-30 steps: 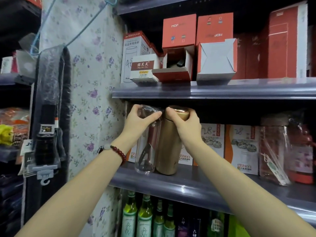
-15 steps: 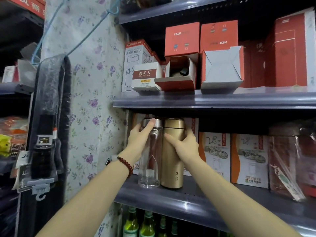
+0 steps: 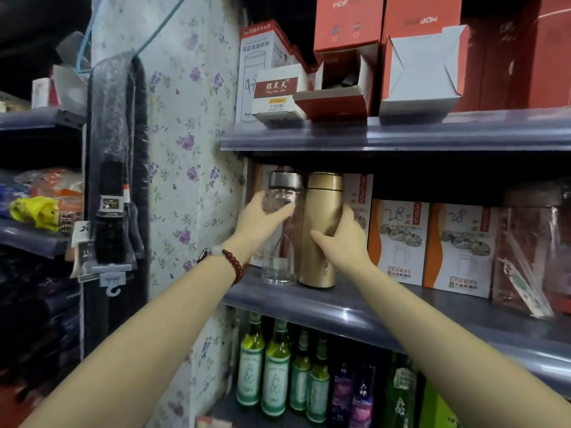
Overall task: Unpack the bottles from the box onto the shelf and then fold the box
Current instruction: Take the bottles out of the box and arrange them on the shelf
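Note:
Two bottles stand upright side by side at the left end of the grey middle shelf. The clear glass bottle has a silver cap; my left hand wraps around its upper body. The gold metal bottle touches it on the right; my right hand grips its middle. On the shelf above, two red boxes lie on their sides with open flaps: one showing a dark inside, one showing a white inside.
Printed orange-and-white boxes stand behind and right of the bottles. A plastic-wrapped jar sits far right. Green glass bottles fill the shelf below. A floral-papered wall bounds the shelf's left end.
Both hands have slid down from the bottle caps to the bottles' bodies. The bottles stand in the same spot on the shelf, and the camera view has shifted upward slightly.

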A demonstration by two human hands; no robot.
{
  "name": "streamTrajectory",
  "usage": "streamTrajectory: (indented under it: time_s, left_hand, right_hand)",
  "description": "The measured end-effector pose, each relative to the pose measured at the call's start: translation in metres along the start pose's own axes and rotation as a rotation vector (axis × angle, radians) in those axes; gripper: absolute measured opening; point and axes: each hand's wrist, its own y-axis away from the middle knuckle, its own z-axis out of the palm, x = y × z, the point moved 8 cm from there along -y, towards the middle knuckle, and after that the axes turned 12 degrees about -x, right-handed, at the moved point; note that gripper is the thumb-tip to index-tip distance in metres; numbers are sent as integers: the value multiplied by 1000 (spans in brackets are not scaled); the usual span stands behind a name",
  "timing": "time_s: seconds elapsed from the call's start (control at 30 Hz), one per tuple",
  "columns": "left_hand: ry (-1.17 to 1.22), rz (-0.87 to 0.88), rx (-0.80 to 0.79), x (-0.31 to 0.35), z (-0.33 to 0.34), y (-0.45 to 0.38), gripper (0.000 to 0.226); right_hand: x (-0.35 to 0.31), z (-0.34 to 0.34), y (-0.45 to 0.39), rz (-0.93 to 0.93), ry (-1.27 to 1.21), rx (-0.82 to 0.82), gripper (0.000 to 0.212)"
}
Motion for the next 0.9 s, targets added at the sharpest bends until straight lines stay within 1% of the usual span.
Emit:
streamTrajectory:
  time_s: [0.1,0.2,0.3,0.37,0.5,0.57,0.77,0.83,0.9]
  left_hand:
    - [-105,-26,-4,-12,-7,24,68]
    - [-179,-37,-17,-17,-19,47,49]
    - [-278,-65,-61,-23,-32,73,31]
    - [-388,-107,-122,-30,-39,94,27]
    - [-670,-219,-275,-41,-54,148,27]
    - [-787,-292,-317,-46,-68,178,25]
    - [-951,-581,-279,-74,-111,298,16]
    - [-1005,-670,-256,-89,-120,344,15]
    - [-1009,-756,-239,-104,-125,390,14]
  right_hand:
    - [-1,1,22,-16,135,-7,72]
    - [-14,11,45,-90,236,-14,54]
    - [-34,33,65,-181,278,-80,45]
    - [-43,53,76,-211,289,-142,40]
    - [-56,106,99,-232,285,-342,22]
    - [-65,136,116,-250,291,-485,22]
    - [-74,232,199,-342,328,-832,15]
    - [-70,267,237,-384,335,-938,17]
    - [-67,295,277,-409,351,-1028,20]
